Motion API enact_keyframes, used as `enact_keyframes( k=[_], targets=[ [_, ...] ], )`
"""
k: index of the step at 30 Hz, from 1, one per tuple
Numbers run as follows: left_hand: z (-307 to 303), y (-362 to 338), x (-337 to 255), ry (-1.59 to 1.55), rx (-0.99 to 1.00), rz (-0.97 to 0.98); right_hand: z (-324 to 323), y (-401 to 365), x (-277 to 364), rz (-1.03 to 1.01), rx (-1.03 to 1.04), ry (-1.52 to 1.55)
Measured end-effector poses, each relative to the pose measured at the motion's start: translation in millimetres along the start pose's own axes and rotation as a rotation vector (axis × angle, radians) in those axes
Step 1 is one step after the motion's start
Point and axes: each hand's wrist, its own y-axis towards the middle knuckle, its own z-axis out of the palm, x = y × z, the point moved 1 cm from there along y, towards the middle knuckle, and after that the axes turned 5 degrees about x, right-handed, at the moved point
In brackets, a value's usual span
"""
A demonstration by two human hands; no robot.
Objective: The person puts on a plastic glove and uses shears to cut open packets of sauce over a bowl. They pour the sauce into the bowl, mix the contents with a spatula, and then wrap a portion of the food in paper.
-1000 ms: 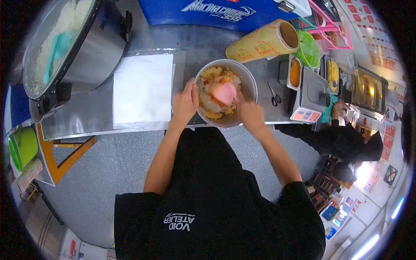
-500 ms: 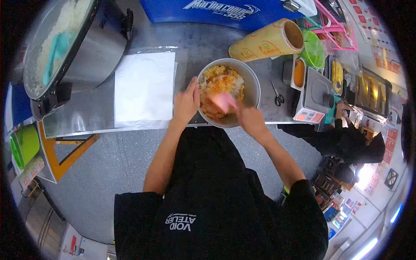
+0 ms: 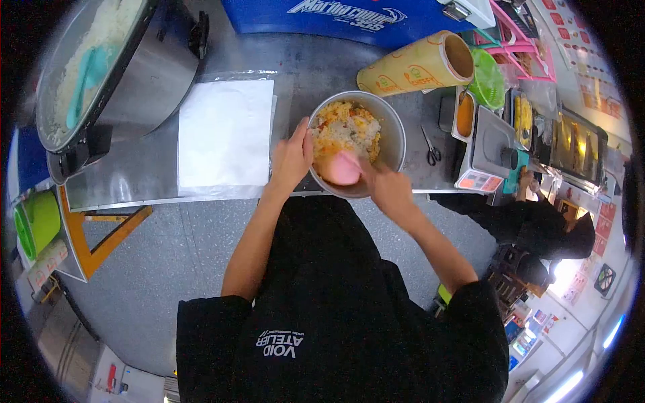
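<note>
A round metal bowl (image 3: pixel 395 138) near the counter's front edge holds rice (image 3: pixel 356 132), partly white and partly orange-yellow. My left hand (image 3: pixel 293 160) grips the bowl's left rim, thumb side along the edge. Closed around the handle of a pink rice paddle (image 3: pixel 345 168), my right hand (image 3: pixel 390 193) is over the bowl's front right rim. The paddle's blade is inside the bowl against the rice, slightly blurred. Most of its handle is hidden by my fingers.
Left of the bowl lie white sheets (image 3: pixel 225 134) and a big rice pot (image 3: pixel 151 87) with a teal paddle (image 3: pixel 84 87). Behind stand a wrap roll (image 3: pixel 410 67) and a blue cooler (image 3: pixel 269 17). Scissors (image 3: pixel 432 151) and food containers (image 3: pixel 494 141) lie right. Another person (image 3: pixel 537 218) works at far right.
The pink paddle has shifted toward the front of the bowl, and more orange colour is mixed through the rice. My left hand stays on the rim.
</note>
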Motion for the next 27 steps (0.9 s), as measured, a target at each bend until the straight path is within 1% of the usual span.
enact_keyframes(
  k=[1,3,4,6,7,9,10,13,15,16,17,20,23,26,27],
  targets=[
    [0.6,-0.6,0.9,-0.001,-0.002,0.032,6.1,12.0,1.9,0.007,0.011,0.000],
    [-1.5,2.5,1.0,-0.002,-0.030,0.087,5.3,38.5,6.1,0.076,-0.131,-0.003],
    [-4.0,-1.4,-0.8,-0.007,0.000,0.045,8.6,40.4,10.7,0.118,-0.192,0.002],
    [-6.4,2.6,-5.5,-0.022,0.049,-0.016,20.2,43.1,15.6,0.032,-0.257,-0.031],
    [-4.8,0.2,-6.3,-0.032,0.034,-0.009,25.9,39.3,17.8,-0.010,-0.280,-0.045],
    [-3.6,2.9,-5.6,-0.048,-0.017,0.010,19.6,17.2,-9.9,-0.055,-0.222,-0.059],
    [-4.2,2.7,-4.7,-0.041,0.005,0.004,11.1,8.5,-16.8,-0.078,-0.190,-0.065],
    [-4.4,0.9,-2.9,-0.046,0.037,-0.006,-21.2,34.5,-14.7,0.139,-0.281,0.034],
    [-5.6,3.2,-3.2,-0.067,0.036,0.016,12.9,47.3,5.1,0.005,-0.174,-0.069],
    [-5.4,2.1,-3.4,-0.047,0.033,0.020,14.8,50.0,16.6,-0.062,-0.121,-0.117],
    [-4.8,0.6,-4.0,-0.028,0.024,0.022,12.0,28.6,20.1,-0.111,-0.148,-0.093],
    [-3.8,4.3,-4.0,-0.034,0.002,0.008,-10.7,-6.5,-11.4,0.010,0.013,-0.076],
    [-5.5,-0.3,-5.4,-0.041,0.037,-0.041,-0.7,-3.7,-24.3,-0.126,0.185,-0.077],
    [-10.3,3.0,-10.7,-0.039,0.080,-0.036,8.8,23.5,-22.2,0.023,0.131,-0.107],
    [-10.6,3.2,-11.3,-0.042,0.081,-0.041,-15.8,17.7,-16.2,0.042,0.075,-0.032]
  ],
)
